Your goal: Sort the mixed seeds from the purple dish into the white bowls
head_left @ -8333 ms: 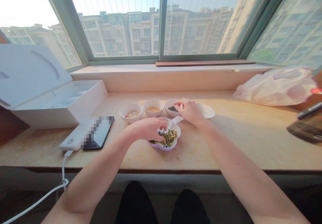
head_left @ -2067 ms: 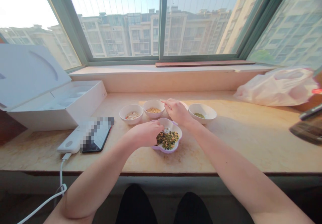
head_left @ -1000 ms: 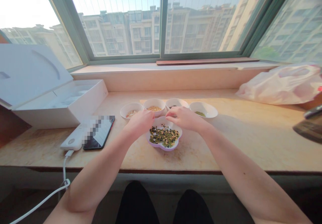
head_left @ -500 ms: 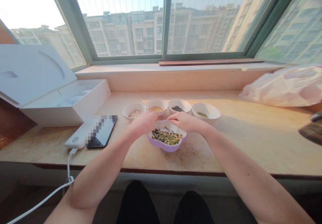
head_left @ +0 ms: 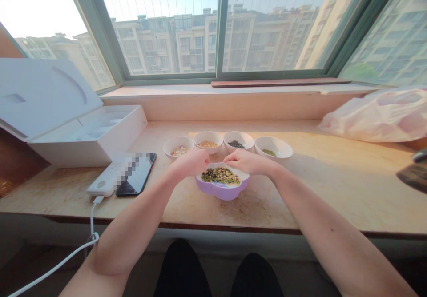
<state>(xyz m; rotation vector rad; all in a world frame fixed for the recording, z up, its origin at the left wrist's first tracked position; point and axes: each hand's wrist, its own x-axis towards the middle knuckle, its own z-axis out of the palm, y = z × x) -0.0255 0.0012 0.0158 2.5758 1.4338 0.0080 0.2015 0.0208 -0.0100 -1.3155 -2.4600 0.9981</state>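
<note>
A purple bowl (head_left: 223, 193) with a scalloped rim and white inside holds mixed beans (head_left: 220, 176) in green, black and tan. My left hand (head_left: 194, 161) is closed on its far left rim. On the far right rim my right hand (head_left: 247, 161) grips it too, fingers bent over the edge. Just beyond the hands stand several small white bowls in a row: one with pale pieces (head_left: 180, 150), one with yellowish beans (head_left: 207, 144), one with black beans (head_left: 236, 144) and one with green beans (head_left: 268, 152).
At the left stands an open white box (head_left: 123, 130). A phone (head_left: 140, 177) and a white power bank (head_left: 104, 183) with a cable (head_left: 92, 217) lie before it. A plastic bag (head_left: 380, 114) and a dark object (head_left: 413, 172) are at the right. The counter's front edge (head_left: 230, 229) is near.
The purple bowl has tipped toward level, its near rim now higher. The beans have shifted away from me, toward its far side. Both hands keep their grip.
</note>
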